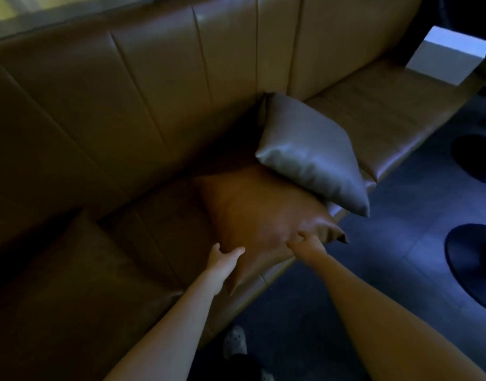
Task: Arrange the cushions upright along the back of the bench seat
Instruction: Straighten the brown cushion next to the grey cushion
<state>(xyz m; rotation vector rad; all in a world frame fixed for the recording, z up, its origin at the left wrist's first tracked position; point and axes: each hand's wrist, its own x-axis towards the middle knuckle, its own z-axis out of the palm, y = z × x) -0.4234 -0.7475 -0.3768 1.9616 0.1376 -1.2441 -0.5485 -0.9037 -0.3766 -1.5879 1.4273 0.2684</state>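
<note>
A brown cushion [259, 213] lies flat on the brown bench seat [153, 243], its near corner past the seat's front edge. My right hand [305, 244] pinches its near right edge. My left hand [225, 259] touches the cushion's near left edge with fingers spread. A grey-brown cushion [310, 152] lies tilted on the far right corner of the brown one, its far corner against the padded backrest [142, 86].
The bench runs on to the right [387, 111] past a seam in the backrest. A table corner [451, 56] juts in at the upper right. Dark round table bases [475, 265] stand on the dark floor to the right. My shoe [235, 342] is below the seat edge.
</note>
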